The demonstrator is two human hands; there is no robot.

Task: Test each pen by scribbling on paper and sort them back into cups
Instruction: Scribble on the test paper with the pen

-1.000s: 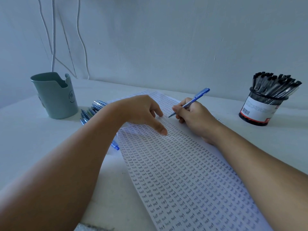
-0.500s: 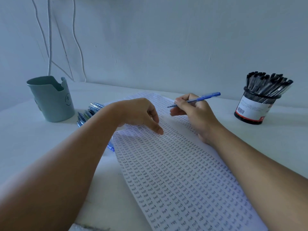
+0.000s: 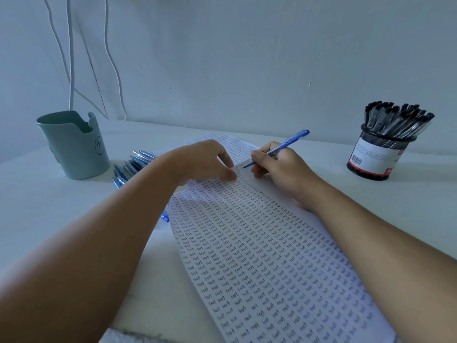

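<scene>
- On the white desk (image 3: 408, 206), a long sheet of paper (image 3: 259, 256) runs from the near right edge toward the far middle, covered in rows of small handwritten words.
- Toward the far end of the paper, the right hand (image 3: 282, 167) grips a blue pen (image 3: 279, 149), fingers and thumb curled round its lower barrel in a writing hold.
- The pen slants up and to the right, its capped end rising above the knuckles; its tip points down and left, at or just above the paper, and I cannot tell whether it touches.
- The heel of the right hand rests on the paper.
- Just left of the pen tip, the left hand (image 3: 207, 162) rests on the paper with its fingers bent downward, fingertips (image 3: 231, 175) pressing on the sheet; its grip holds nothing.
- The pen tip lies between the two hands, near the left fingertips but apart from them.
- Behind the left forearm, a bunch of blue pens (image 3: 131, 167) lies flat on the desk, and one more blue pen end (image 3: 165, 216) shows at the left edge of the paper.
- At far left stands a green cup (image 3: 74, 147) with a notched rim and a smiley face; its inside is not visible.
- At far right, well apart from the hands, a black mesh cup (image 3: 371, 157) with a white label is packed with black pens (image 3: 395, 121).
- White cables (image 3: 71, 58) hang down the wall behind the green cup.
</scene>
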